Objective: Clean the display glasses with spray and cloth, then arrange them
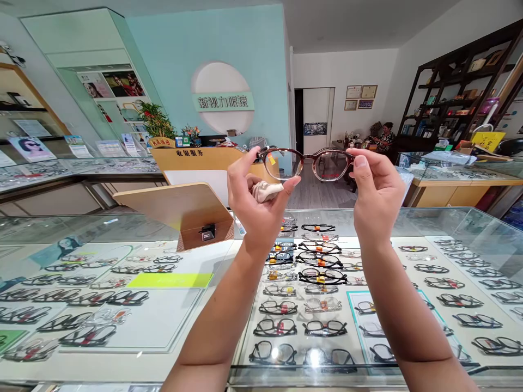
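A pair of eyeglasses (309,157) with a dark tortoiseshell upper rim and clear lenses is held up level above the display counter. My left hand (257,196) grips its left end, fingers closed around the hinge area, thumb near the lower edge of the left lens. Tucked in the same palm is a crumpled pale cloth (266,191). My right hand (378,190) pinches the right end of the frame between thumb and fingers. An orange tag or reflection shows in the left lens, and small red lettering shows at the right one.
Below lies a glass display counter (229,337) with rows of eyeglasses inside. A tilted wooden-backed mirror or stand (180,207) rests on it at left. Beyond are a cashier desk (196,158), a dark shelf unit (457,87), another glass case (461,169) and a seated person (385,139).
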Tool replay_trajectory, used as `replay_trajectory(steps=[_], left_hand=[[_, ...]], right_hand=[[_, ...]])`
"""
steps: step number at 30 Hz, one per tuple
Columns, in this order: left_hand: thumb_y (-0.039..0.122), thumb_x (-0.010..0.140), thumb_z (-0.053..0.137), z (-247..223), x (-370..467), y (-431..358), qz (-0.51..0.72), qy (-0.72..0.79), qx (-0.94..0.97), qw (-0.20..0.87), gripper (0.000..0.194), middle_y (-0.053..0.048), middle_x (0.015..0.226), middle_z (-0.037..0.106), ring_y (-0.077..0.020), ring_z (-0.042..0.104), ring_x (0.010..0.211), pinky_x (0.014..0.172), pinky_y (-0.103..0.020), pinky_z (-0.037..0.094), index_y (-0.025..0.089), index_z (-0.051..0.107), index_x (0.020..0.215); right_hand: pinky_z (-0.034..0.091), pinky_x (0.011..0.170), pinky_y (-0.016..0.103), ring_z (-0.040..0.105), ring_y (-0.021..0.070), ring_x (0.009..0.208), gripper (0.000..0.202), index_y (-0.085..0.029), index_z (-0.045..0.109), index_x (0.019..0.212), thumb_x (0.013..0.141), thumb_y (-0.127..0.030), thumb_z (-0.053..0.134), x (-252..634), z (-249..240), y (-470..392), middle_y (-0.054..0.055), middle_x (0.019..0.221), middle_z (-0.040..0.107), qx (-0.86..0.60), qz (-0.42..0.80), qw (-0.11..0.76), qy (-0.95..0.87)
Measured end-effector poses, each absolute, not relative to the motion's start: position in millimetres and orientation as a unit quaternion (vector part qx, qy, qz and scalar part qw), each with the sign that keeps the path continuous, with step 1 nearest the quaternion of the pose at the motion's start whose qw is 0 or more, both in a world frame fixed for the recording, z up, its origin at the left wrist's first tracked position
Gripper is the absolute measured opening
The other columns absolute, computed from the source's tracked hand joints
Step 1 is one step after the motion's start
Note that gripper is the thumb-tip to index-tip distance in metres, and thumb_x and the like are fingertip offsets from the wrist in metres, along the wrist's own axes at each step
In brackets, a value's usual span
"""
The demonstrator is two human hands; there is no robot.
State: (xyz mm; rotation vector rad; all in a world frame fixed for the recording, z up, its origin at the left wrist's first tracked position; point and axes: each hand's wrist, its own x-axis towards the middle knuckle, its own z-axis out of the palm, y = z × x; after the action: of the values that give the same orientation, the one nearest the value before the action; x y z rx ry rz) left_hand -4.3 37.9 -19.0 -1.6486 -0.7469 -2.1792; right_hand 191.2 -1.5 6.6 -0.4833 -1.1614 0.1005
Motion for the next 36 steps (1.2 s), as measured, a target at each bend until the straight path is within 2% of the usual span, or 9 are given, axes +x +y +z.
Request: replay_trajectory(steps=[7, 13, 19, 29, 36], left_hand=[[0.067, 0.088, 0.092, -19.5, -2.5, 36.1, -0.758, -0.238, -0.577, 0.187, 0.081, -0.012, 0.147, 0.065, -0.0167, 0.062, 0.085, 0.07, -0.033, 0.05, 0.032, 0.059, 0.153], [0.062, 0.087, 0.095, -18.6, 1.3, 29.4, -0.753, -0.262, -0.583, 0.157, 0.074, -0.01, 0.135, 0.07, -0.0144, 0.055, 0.071, 0.067, -0.035, 0.05, 0.031, 0.063, 0.147], [0.068, 0.087, 0.092, -16.7, 1.1, 28.6, -0.745, -0.277, -0.58, 0.177, 0.074, -0.007, 0.125, 0.069, -0.0139, 0.054, 0.071, 0.068, -0.033, 0.051, 0.029, 0.064, 0.144], [0.076, 0.091, 0.084, -17.7, 0.9, 29.9, -0.733, -0.29, -0.591, 0.172, 0.075, -0.009, 0.126, 0.069, -0.0126, 0.054, 0.071, 0.067, -0.031, 0.051, 0.026, 0.063, 0.143], [0.075, 0.09, 0.086, -17.5, -0.3, 29.4, -0.738, -0.292, -0.594, 0.129, 0.077, -0.009, 0.127, 0.07, -0.0133, 0.057, 0.073, 0.064, -0.031, 0.048, 0.029, 0.063, 0.146]], right_hand=[[0.065, 0.082, 0.035, 0.077, 0.0205, 0.101, 0.02, -0.031, 0.087, 0.11, 0.106, -0.048, 0.079, 194.8, 5.4, 3.6, 0.003, 0.109, 0.082, -0.232, 0.085, 0.806, -0.538], [0.066, 0.092, 0.036, 0.077, 0.0196, 0.102, 0.022, -0.031, 0.086, 0.109, 0.104, -0.052, 0.082, 198.5, 3.2, 7.5, 0.003, 0.112, 0.081, -0.224, 0.123, 0.811, -0.526], [0.066, 0.092, 0.034, 0.078, 0.0178, 0.097, 0.025, -0.029, 0.085, 0.109, 0.103, -0.053, 0.083, 200.2, 1.8, 8.4, 0.002, 0.109, 0.081, -0.234, 0.17, 0.802, -0.522], [0.066, 0.092, 0.033, 0.077, 0.0181, 0.098, 0.029, -0.028, 0.084, 0.103, 0.096, -0.056, 0.089, 199.1, 4.9, 2.9, 0.002, 0.104, 0.081, -0.226, 0.196, 0.807, -0.509], [0.065, 0.095, 0.034, 0.078, 0.0174, 0.099, 0.027, -0.028, 0.084, 0.105, 0.098, -0.054, 0.088, 201.2, 5.7, 3.1, 0.001, 0.107, 0.081, -0.213, 0.225, 0.794, -0.523]])
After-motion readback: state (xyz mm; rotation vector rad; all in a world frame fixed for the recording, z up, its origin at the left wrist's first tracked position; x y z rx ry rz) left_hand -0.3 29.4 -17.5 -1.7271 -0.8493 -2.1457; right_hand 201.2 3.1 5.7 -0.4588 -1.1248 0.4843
